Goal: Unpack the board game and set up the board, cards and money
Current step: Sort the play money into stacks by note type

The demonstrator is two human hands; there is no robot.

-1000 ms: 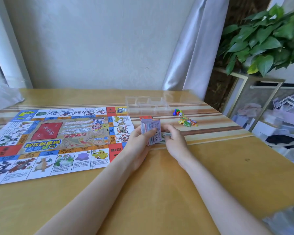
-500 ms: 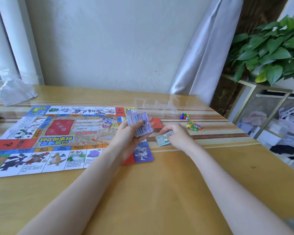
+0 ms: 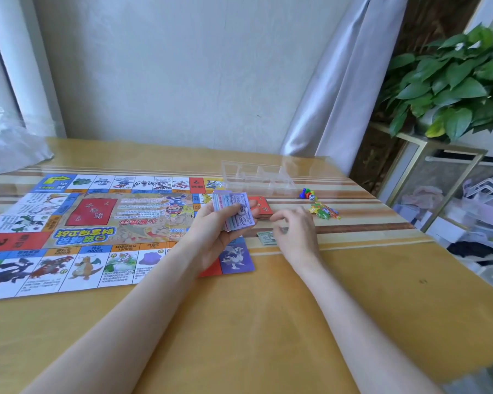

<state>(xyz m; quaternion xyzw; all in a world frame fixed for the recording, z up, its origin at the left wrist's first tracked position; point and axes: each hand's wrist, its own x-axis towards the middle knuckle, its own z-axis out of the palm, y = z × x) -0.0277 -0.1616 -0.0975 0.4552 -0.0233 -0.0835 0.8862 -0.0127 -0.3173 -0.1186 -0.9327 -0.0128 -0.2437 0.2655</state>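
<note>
A tan table (image 3: 296,322) is standing against a pale wall, a plant (image 3: 453,81) leaning in at right. The board (image 3: 69,223) is lying flat (left edge cut off). The left hand (image 3: 214,237) is gripping a money stack (image 3: 235,211); the right hand (image 3: 295,231) is hovering, fingers loosely curled, over a green note (image 3: 265,237), contact unclear.

Two bare forearms — no sleeves, watch or rings seen; left hand (image 3: 211,231) and right hand (image 3: 295,231) are uncovered.
</note>
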